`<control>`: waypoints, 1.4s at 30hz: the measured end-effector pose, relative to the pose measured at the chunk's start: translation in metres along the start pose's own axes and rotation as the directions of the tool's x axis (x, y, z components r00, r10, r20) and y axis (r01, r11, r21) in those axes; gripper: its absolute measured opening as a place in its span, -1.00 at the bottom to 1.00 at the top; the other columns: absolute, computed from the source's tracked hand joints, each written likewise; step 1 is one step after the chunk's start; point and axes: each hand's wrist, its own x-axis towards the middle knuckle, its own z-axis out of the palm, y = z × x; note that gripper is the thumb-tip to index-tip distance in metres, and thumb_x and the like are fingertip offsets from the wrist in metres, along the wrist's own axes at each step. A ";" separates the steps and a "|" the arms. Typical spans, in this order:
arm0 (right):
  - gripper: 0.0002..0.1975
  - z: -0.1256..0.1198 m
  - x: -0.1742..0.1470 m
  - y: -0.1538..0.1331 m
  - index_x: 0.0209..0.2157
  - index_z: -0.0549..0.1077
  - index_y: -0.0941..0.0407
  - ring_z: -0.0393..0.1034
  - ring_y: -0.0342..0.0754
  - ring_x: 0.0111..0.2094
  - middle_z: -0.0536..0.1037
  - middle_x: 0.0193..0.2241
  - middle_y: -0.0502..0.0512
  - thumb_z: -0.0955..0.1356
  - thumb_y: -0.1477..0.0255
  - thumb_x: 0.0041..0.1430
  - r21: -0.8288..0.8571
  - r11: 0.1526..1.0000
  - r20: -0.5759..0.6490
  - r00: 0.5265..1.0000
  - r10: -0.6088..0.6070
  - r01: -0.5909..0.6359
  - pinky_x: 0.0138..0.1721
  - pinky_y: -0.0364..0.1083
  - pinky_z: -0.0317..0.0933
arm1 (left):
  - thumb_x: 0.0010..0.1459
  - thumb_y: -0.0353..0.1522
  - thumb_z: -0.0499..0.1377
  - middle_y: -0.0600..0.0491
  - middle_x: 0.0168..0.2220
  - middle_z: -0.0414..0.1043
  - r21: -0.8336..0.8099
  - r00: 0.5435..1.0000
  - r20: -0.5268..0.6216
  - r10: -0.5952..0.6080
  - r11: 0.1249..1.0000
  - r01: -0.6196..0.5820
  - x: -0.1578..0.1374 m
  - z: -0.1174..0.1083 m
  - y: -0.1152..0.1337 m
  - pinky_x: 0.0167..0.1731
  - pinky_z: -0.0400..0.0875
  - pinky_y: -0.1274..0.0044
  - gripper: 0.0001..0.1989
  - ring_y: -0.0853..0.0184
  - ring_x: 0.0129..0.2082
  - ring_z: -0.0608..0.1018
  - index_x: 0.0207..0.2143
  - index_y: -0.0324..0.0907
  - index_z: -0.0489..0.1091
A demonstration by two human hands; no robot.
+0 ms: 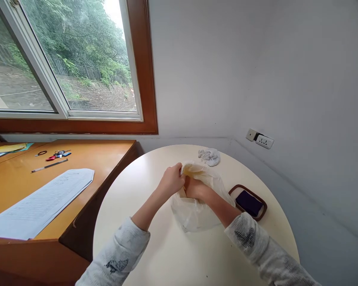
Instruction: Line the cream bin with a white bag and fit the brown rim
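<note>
A thin, translucent plastic bag (197,216) sits on the pale, round table (137,190), near its middle, with its mouth gathered up and its lower part spread in soft folds. The left hand (173,179) grips the edge of the bag's mouth, fingers curled in and thumb on top. The right hand (193,187) reaches into the opening; its fingers are hidden in the plastic, so I cannot tell whether they are closed on anything. Something yellowish shows at the mouth, too indistinct to name. Both forearms are bare below pushed-up light grey sleeves (128,246) with dark butterfly prints. Behind the bag, near the far edge of the round table, lies a crumpled white cloth (209,156). To the right of the bag is a brown-rimmed tray (265,208) with a dark purple folded cloth (249,203) lying in it. On the left, a wooden table (107,153) carries written papers (53,198), a pen (49,165), a small bunch of keys (59,154) and a black ring (41,153). Above it, a brown-framed window (86,59) looks out on trees and a fence; a socket (265,141) is set in the wall at right.
</note>
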 end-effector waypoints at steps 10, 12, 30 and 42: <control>-0.71 -0.042 -0.019 0.007 -0.12 0.32 0.15 0.30 -0.04 -0.13 0.44 -0.13 0.16 0.14 0.52 0.13 0.114 0.993 -0.148 0.989 0.009 0.008 -0.24 -0.17 0.12 | -0.06 -0.48 -0.03 0.16 -0.64 0.10 0.000 1.000 -0.005 -0.003 1.000 0.003 0.000 -0.001 -0.003 -0.61 0.00 0.58 -0.86 0.38 -0.61 0.25 -0.57 -0.12 0.03; -0.72 -0.040 -0.020 0.005 -0.16 0.34 0.16 0.32 -0.04 -0.18 0.46 -0.17 0.17 0.14 0.54 0.12 0.114 0.993 -0.124 0.992 0.003 0.012 -0.29 -0.17 0.13 | -0.07 -0.48 -0.02 0.16 -0.64 0.10 -0.005 1.000 -0.011 -0.014 1.000 0.014 0.000 -0.002 -0.003 -0.61 0.00 0.57 -0.86 0.38 -0.61 0.24 -0.58 -0.12 0.02; -0.49 -0.044 -0.057 0.017 0.12 0.11 0.02 0.04 -0.01 0.15 0.21 0.12 0.10 0.25 0.28 0.12 0.423 0.833 -0.591 0.806 -0.044 0.356 0.12 0.04 -0.04 | -0.12 -0.43 0.06 0.17 -0.68 0.15 -0.293 0.921 0.239 -0.308 0.881 0.371 0.029 -0.025 -0.050 -0.74 0.14 0.63 -0.92 0.46 -0.71 0.31 -0.55 -0.18 0.15; 0.19 0.022 -0.044 0.041 0.19 -0.51 -0.11 -0.42 0.01 0.26 -0.33 0.26 0.18 0.46 0.23 -0.19 0.779 0.550 -0.387 0.921 0.047 0.299 0.17 0.16 -0.26 | 0.05 -0.08 0.05 0.11 -0.48 0.26 -0.572 0.945 0.279 -0.171 0.761 0.307 -0.003 -0.031 -0.078 -0.52 0.28 0.59 -0.67 0.46 -0.55 0.35 -0.38 -0.18 0.19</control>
